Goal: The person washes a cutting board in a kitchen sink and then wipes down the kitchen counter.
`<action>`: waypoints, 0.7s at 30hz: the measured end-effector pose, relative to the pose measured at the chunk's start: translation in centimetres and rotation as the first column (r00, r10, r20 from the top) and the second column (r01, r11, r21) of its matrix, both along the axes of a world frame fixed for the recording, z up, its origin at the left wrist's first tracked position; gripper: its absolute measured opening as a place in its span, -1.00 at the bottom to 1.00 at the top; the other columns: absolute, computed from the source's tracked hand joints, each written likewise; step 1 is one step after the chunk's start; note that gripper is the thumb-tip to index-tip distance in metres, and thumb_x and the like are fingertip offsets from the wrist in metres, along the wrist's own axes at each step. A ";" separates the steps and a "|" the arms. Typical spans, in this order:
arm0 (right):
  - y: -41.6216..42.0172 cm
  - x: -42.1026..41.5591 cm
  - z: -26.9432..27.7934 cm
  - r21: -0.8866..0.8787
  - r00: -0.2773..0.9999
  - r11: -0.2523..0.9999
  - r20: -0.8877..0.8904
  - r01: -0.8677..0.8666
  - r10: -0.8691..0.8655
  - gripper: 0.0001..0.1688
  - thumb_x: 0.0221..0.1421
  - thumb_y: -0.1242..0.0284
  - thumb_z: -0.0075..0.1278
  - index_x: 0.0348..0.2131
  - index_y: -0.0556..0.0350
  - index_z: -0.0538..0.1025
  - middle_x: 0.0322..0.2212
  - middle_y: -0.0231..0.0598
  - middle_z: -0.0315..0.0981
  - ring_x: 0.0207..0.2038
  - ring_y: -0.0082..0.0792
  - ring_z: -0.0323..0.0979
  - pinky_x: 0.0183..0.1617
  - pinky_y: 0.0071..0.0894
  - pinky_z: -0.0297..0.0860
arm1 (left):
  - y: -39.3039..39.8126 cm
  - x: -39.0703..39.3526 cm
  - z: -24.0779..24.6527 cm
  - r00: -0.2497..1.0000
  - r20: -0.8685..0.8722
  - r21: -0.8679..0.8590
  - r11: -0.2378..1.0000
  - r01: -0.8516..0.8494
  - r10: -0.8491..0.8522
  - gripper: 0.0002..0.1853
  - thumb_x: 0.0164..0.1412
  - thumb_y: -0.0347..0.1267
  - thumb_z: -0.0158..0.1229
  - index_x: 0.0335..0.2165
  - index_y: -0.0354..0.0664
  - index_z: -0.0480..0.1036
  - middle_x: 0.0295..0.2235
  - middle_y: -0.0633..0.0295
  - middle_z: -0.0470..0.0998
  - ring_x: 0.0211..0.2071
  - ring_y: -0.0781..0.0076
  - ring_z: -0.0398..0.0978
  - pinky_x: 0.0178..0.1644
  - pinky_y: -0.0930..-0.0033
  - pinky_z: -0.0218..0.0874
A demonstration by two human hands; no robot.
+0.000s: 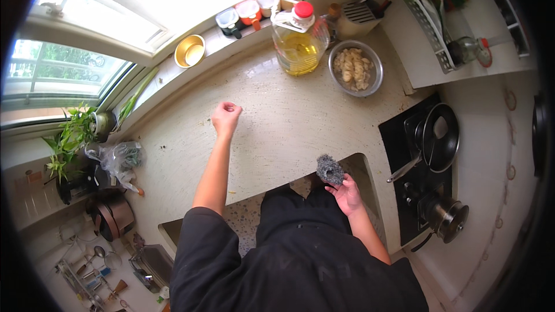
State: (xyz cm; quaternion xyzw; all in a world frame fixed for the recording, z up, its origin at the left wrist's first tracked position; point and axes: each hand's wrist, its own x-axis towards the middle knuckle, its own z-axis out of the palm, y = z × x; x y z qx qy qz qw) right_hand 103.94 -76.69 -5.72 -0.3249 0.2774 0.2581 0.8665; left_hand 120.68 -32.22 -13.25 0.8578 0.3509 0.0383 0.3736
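My left hand (226, 118) is over the pale speckled countertop (269, 108), its fingers curled together against the thumb. Whether something small is pinched inside cannot be made out. Low on the right, in front of my body, my right hand (348, 195) grips a dark grey, shaggy scrubbing cloth (330, 170) by its lower end. The cloth is bunched up, near the counter's front edge and the cut-out corner beside me. Small crumbs and specks are scattered over the countertop around my left hand.
At the back stand an oil jug (299, 43) and a metal bowl (355, 68) of pale food pieces. A gold bowl (190, 51) and spice jars (249, 12) line the sill. To the right, a frying pan (440, 138) and a pot (446, 219) sit on the cooktop (407, 214).
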 end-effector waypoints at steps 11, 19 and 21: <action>5.6 0.6 -1.0 0.014 0.998 0.998 -0.014 -0.059 0.059 -0.80 0.19 0.39 0.04 -0.17 -0.02 0.49 -0.12 -0.20 0.59 -0.04 -0.22 0.54 0.10 0.01 0.45 | 18.0 8.3 9.9 0.974 -0.008 0.351 0.912 -0.210 0.228 -0.67 -0.03 -0.07 0.31 -0.29 0.07 0.63 -0.31 0.32 0.71 -0.20 0.23 0.65 -0.07 0.18 0.43; 7.3 0.0 -0.9 -0.035 1.000 0.999 -0.005 0.005 -0.006 -0.81 0.22 0.38 0.02 -0.16 -0.03 0.48 -0.10 -0.21 0.58 -0.02 -0.21 0.53 0.10 0.00 0.44 | 20.6 9.9 7.8 0.978 -0.027 0.354 0.917 -0.183 0.206 -0.64 0.08 -0.08 0.28 -0.15 0.09 0.63 -0.17 0.30 0.67 -0.09 0.19 0.60 0.02 0.12 0.39; 7.3 -0.3 -1.3 -0.052 0.999 0.998 -0.024 0.035 -0.036 -0.82 0.23 0.39 0.01 -0.16 -0.03 0.48 -0.09 -0.21 0.57 -0.01 -0.20 0.53 0.10 -0.01 0.44 | 20.2 9.7 7.8 0.984 0.045 0.395 0.901 -0.179 0.175 -0.61 0.10 -0.07 0.27 -0.11 0.08 0.62 -0.13 0.25 0.65 -0.07 0.16 0.58 0.04 0.10 0.38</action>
